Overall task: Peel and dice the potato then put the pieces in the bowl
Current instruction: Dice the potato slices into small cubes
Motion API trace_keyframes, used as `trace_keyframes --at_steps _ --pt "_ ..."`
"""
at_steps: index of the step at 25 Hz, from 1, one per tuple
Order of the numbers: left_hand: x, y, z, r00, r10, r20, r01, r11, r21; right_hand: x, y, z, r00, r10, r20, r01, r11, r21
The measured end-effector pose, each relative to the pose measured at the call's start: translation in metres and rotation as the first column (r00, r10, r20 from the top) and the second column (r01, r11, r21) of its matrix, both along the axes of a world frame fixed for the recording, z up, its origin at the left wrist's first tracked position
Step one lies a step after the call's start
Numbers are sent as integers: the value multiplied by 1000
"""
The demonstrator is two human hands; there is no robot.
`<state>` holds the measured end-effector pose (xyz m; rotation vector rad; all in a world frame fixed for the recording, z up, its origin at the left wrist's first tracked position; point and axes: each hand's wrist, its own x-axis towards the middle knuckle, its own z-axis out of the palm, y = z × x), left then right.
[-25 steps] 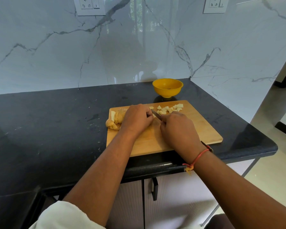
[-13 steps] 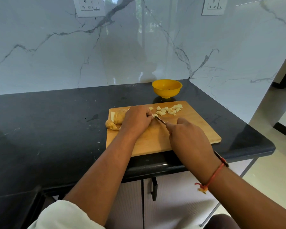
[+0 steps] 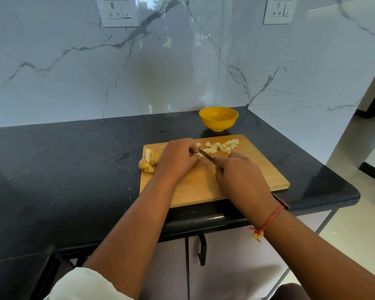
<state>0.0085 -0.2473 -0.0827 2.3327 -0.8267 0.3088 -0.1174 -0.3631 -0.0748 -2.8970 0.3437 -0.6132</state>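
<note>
Cutting board (image 3: 258, 174) at frame centre, bowl (image 3: 218, 118) just behind it. Right hand (image 3: 240, 176) has fingers wrapped round the knife (image 3: 206, 155). Left hand (image 3: 178, 158), fingers bent, pins a potato piece (image 3: 198, 156) beside the blade. Advise fingertips tucked back and straight, even downward cuts.

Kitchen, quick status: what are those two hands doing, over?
Left hand holds a potato piece on the cutting board; right hand grips the knife, blade against it. Diced pieces heaped on the board, none in the yellow bowl. Nothing blocking.
</note>
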Motion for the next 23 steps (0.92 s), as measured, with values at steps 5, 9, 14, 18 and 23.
trace_keyframes --at_steps 5,9,14,18,23 --pt "4 1 0 1000 1 10 -1 1000 16 15 -1 -3 1000 20 -20 -20 1000 -20" --pt "5 1 -1 1000 7 18 -7 1000 12 25 1 -3 998 38 -56 -40 999 -29" --pt "7 -1 -5 998 60 32 -59 998 -11 4 -1 -1 993 40 -111 -50 995 -91" --pt "8 -1 -5 995 92 30 -92 995 -24 -14 -5 -1 996 -10 -92 -6 985 -173" --pt "8 1 -5 999 50 -4 -50 998 -26 -13 -5 2 1000 1 15 0 997 -71"
